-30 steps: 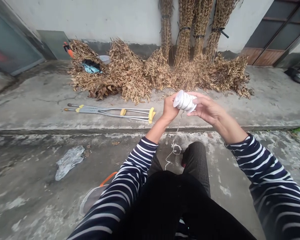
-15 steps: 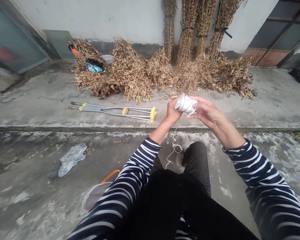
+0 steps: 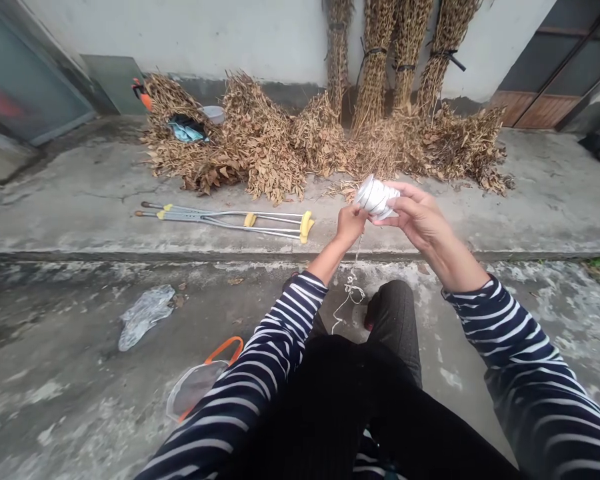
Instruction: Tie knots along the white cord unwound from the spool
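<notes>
My right hand (image 3: 423, 217) is closed around one end of a white spool (image 3: 375, 196) wound with white string and a few dark strands. The spool is tilted, its other flange pointing up and left. Just below that flange, the fingers of my left hand (image 3: 351, 223) are pinched together on the string. From there the loose white string (image 3: 351, 288) drops to a small tangle between my legs. Whether my left fingertips touch the spool itself, I cannot tell.
Crutches (image 3: 225, 219) with yellow pads lie on the raised concrete step. Behind them dry plant stalks (image 3: 265, 143) are heaped, with tied bundles (image 3: 375, 60) leaning on the wall. A crumpled plastic bag (image 3: 147, 317) and an orange-handled mesh item (image 3: 195, 387) lie at lower left.
My left hand has shifted slightly right and down, from beside the spool's flange to just under it. The spool has risen a little in my right hand.
</notes>
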The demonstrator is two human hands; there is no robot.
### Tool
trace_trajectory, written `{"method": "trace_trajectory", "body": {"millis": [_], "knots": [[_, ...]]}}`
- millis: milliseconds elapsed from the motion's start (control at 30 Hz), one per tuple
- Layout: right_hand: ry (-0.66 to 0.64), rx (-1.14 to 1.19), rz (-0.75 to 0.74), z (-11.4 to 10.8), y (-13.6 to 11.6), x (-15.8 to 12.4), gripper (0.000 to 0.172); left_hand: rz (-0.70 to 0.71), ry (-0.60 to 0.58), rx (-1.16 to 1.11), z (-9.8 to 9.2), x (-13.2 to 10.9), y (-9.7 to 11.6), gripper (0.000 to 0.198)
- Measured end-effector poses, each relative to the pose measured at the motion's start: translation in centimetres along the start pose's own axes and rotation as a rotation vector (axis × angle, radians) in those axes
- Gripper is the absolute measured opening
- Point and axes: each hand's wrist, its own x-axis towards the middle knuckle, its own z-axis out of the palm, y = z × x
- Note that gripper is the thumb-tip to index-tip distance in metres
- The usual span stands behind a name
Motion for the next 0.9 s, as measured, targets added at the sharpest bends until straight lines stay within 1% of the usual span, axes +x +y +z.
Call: {"method": "trace_trajectory", "body": {"millis": [67,133,200,300,367,467,533,600,700,767,900], "knots": [[0.073,-0.032,-0.055,-0.6,0.4,0.7,0.041,-0.024,-0.063,0.030,0.1,-1.5,-0.3,0.024],[0.128,-0.063,-0.076,-1.2,1.0,1.4,0.041,-0.045,-0.121,0.032,0.0,-3.0,-0.4,0.024],[0.149,-0.083,-0.071,-1.7,1.8,1.9,0.041,-0.076,-0.182,-0.005,-0.2,-4.2,-0.2,0.023],[0.149,-0.128,-0.100,-2.3,2.9,2.3,0.043,-0.082,-0.263,-0.085,-0.7,-5.2,0.5,0.021],[0.144,-0.196,-0.164,-2.6,3.6,2.4,0.042,-0.097,-0.317,-0.143,-1.0,-5.6,1.2,0.020],[0.124,-0.437,-0.354,-3.0,4.6,2.3,0.039,-0.171,-0.378,-0.237,-1.5,-6.2,2.2,0.020],[0.107,-0.600,-0.480,-3.2,5.3,2.1,0.037,-0.222,-0.407,-0.291,-1.8,-6.6,2.7,0.021],[0.097,-0.682,-0.549,-3.3,6.2,1.8,0.035,-0.262,-0.430,-0.331,-2.1,-7.0,2.9,0.021],[0.078,-0.725,-0.578,-3.4,7.6,1.4,0.037,-0.316,-0.428,-0.370,-2.4,-7.4,2.9,0.023],[0.037,-0.752,-0.594,-3.5,8.4,1.2,0.040,-0.342,-0.416,-0.376,-2.6,-7.5,2.7,0.024],[-0.046,-0.782,-0.624,-3.9,9.2,0.4,0.043,-0.374,-0.409,-0.364,-3.1,-7.4,2.2,0.026]]}}
